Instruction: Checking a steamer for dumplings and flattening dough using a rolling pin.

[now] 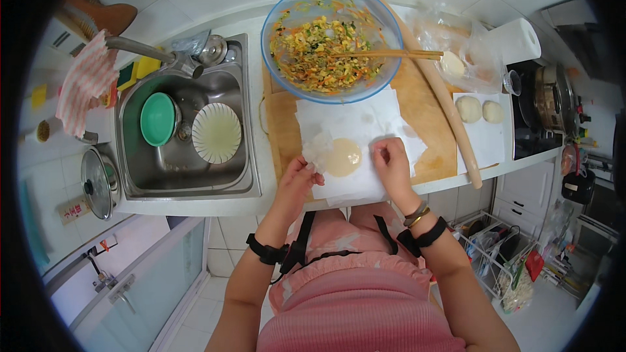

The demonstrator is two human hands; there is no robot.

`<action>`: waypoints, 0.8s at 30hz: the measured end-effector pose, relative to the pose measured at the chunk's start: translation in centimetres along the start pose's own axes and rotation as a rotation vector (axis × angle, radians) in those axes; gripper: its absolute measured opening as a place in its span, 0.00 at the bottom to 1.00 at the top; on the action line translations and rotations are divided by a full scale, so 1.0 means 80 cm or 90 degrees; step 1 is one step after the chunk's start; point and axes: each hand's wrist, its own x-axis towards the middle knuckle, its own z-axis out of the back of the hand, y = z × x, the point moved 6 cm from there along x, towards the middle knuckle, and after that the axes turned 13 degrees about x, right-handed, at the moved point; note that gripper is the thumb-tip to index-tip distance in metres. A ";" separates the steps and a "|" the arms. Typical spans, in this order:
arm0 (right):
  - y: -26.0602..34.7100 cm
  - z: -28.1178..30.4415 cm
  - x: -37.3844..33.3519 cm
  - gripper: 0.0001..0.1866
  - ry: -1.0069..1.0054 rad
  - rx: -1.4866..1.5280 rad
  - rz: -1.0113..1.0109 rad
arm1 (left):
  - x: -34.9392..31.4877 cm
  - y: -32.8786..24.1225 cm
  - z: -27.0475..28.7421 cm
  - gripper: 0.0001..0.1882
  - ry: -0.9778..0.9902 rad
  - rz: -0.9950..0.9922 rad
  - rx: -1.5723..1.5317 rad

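A flat round disc of dough (343, 157) lies on white paper (355, 127) spread over a wooden board (427, 114). My left hand (298, 179) pinches the crumpled left edge of that paper beside the disc. My right hand (390, 158) presses on the paper just right of the disc, fingers curled. Behind the paper stands a big clear glass bowl (330, 40) of chopped vegetable filling with wooden chopsticks (391, 54) resting across it.
A long rolling pin (450, 114) lies on the board's right. Two dough balls (480, 110) sit on white paper; another is in a plastic bag (456, 52). The sink (186, 130) on the left holds a green bowl and a white fluted plate. A stove (544, 107) is right.
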 end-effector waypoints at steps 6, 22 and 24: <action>0.084 -0.031 0.008 0.05 0.104 0.331 -0.017 | -0.011 -0.012 -0.011 0.18 0.140 0.030 -0.191; 0.161 -0.113 -0.002 0.13 0.209 0.202 0.115 | -0.016 -0.034 0.028 0.17 -0.094 -0.065 -0.007; 0.163 -0.116 -0.001 0.16 0.284 0.189 0.112 | -0.006 -0.036 0.037 0.13 -0.133 -0.082 -0.062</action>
